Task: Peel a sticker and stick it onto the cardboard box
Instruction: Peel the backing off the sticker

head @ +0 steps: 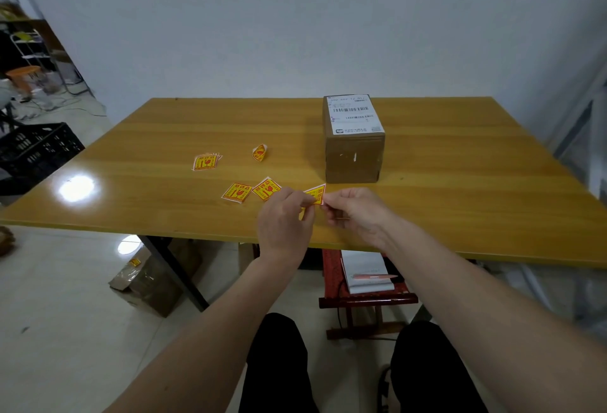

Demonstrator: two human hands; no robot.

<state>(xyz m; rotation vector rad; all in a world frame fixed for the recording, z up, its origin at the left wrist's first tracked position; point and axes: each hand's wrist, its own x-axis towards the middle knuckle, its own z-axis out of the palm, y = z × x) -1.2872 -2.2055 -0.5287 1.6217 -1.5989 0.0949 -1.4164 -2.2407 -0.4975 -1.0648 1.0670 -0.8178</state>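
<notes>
Left hand point(285, 215): fingertips pinching the near-left corner of the small yellow-and-red paper sticker point(316, 195).
Right hand point(356, 212): pinching the sticker's right edge.
Sticker: held between both hands above the yellow wooden surface point(460, 189), just in front of the brown cardboard box point(354, 156).
Box: upright, white shipping label on top.
Spare stickers point(251, 191): loose on the surface, left of the hands.

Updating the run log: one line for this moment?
step: peeling | sticker: held by left hand and right hand | cardboard box: untouched
</notes>
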